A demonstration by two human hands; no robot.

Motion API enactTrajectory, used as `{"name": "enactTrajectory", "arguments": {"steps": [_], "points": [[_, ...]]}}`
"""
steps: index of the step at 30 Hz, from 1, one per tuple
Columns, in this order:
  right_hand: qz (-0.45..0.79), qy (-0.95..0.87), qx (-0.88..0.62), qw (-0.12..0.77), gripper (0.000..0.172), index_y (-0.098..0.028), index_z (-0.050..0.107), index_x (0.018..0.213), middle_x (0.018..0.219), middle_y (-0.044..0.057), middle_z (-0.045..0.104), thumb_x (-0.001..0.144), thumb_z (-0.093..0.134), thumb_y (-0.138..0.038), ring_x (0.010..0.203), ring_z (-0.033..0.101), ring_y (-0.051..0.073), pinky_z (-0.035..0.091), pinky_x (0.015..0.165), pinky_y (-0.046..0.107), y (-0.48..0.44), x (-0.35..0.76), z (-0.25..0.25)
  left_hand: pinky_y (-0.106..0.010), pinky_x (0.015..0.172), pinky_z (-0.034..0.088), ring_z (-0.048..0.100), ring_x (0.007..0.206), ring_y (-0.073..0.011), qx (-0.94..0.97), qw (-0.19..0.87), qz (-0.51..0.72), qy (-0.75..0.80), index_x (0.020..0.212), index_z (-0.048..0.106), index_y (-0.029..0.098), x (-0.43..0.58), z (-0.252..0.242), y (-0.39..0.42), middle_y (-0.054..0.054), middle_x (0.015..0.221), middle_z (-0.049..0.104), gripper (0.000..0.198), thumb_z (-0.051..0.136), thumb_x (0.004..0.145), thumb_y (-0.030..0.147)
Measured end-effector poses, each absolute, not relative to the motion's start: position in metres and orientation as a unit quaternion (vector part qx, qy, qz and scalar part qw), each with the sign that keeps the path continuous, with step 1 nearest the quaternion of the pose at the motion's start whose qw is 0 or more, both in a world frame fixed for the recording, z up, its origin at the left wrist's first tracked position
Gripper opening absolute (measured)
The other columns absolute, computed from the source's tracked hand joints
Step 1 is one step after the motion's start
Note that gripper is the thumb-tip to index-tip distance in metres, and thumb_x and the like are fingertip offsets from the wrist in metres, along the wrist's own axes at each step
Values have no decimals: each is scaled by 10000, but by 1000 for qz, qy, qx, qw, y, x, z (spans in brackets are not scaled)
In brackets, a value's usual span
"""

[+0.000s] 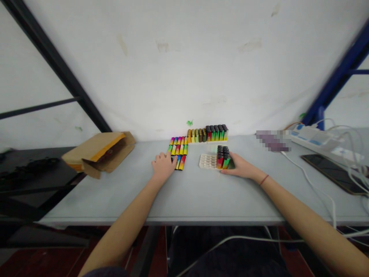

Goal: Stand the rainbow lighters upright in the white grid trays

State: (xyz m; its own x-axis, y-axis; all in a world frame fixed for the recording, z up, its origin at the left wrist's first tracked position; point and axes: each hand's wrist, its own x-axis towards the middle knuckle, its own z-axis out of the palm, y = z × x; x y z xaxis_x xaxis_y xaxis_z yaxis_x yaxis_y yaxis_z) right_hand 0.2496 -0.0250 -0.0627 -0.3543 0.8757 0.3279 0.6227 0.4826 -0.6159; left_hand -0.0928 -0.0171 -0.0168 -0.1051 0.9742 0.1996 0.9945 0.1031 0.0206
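A flat grey table point(201, 200) carries everything, its back edge against the wall. An open tan cardboard box point(98, 148) with an orange-yellow edge sits toward the table's left back corner.

The person's right hand point(240, 166) is nearest to a white tray with rounded cells point(208, 161), midway along the table, and its grip clasps the tray's right end, thumb at the front and fingers behind. A block of black-topped red and green lighters point(223, 157) stands upright in that end; the rounded cells show on the left end, the side facing the other hand. Toward the table's back edge stand two more blocks, one of yellow and brown lighters point(196, 135) and, just right of it, one of dark-topped, mostly green lighters point(217, 132).

The person's left hand point(165, 165) rests with bent fingers over the left end of the nearest row of multicoloured lighters point(180, 162); whether its grip has closed on one cannot be told. The uncovered pieces of that row lie flat just right of this grip, long axes running roughly from front edge to back edge. The tray lies farther right, apart from the row. The left hand is clearly nearer the row. Its rightmost piece, a slim red-and-yellow lighter point(182, 163), lies on the side toward the tray.
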Motion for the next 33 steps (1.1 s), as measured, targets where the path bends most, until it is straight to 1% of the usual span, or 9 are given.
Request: {"name": "enactTrajectory", "arguments": {"steps": [3,7,9,13,20,25,28,31,33], "points": [[196,-798,-474,315,825,-162,550,1427,1402,210,669,763,870,-531,1251,659,420,520,1090,630,-25,250,-63,-541,1039,467,528,1301,-372,-669,77,-116,-730,1432,605,180,-99,-21,-13,-221,1387,604,539,320,1063,450],[190,-800,-477,311,824,-161,552,1424,1377,214,682,766,865,-546,1218,675,420,533,1071,638,-26,250,-62,-479,1209,368,436,1471,-303,-786,25,-141,-601,1552,499,193,-131,-19,-6,-176,1590,487,561,338,1056,400],[187,-801,-475,312,816,-166,556,1422,1367,207,690,770,861,-551,1210,680,417,535,1069,637,-26,250,-63,-463,1253,327,364,1544,-295,-841,-10,-117,-528,1571,480,197,-153,-18,-4,-144,1660,426,596,369,1042,450],[188,-803,-467,320,801,-192,570,1418,1350,177,706,768,863,-556,1197,689,414,545,1062,629,-25,251,-63,-522,1277,268,237,1614,-337,-882,-35,-41,-467,1586,474,260,-180,-22,-7,-117,1718,344,682,465,991,592],[197,-799,-469,320,791,-176,579,1406,1381,193,689,763,871,-531,1229,673,422,534,1077,627,-27,249,-60,-569,1272,258,243,1612,-346,-881,-19,-54,-469,1602,452,236,-162,-33,1,-169,1712,333,695,521,995,569],[206,-796,-475,313,785,-171,576,1407,1408,198,672,768,868,-521,1256,658,432,517,1098,635,-28,248,-58,-645,1268,190,217,1615,-372,-893,-21,-38,-447,1593,465,329,-152,-28,13,-123,1733,304,795,663,893,648],[204,-797,-476,310,793,-171,568,1411,1414,200,667,767,871,-520,1266,653,428,515,1103,628,-29,248,-57,-611,1271,216,279,1595,-362,-901,-34,-48,-429,1524,558,365,-148,-28,23,-100,1719,345,698,680,891,632],[204,-799,-471,311,800,-163,553,1423,1416,210,663,774,866,-512,1260,656,417,517,1100,621,-29,248,-57,-560,1282,223,315,1583,-334,-910,-42,-52,-410,1471,625,336,-146,-32,31,-115,1701,377,589,639,939,588],[206,-800,-466,317,802,-165,552,1426,1406,203,671,774,866,-510,1253,660,410,519,1097,618,-29,248,-57,-542,1286,225,315,1585,-318,-916,-37,-51,-396,1472,626,324,-147,-36,35,-118,1693,391,571,591,968,589]]}}
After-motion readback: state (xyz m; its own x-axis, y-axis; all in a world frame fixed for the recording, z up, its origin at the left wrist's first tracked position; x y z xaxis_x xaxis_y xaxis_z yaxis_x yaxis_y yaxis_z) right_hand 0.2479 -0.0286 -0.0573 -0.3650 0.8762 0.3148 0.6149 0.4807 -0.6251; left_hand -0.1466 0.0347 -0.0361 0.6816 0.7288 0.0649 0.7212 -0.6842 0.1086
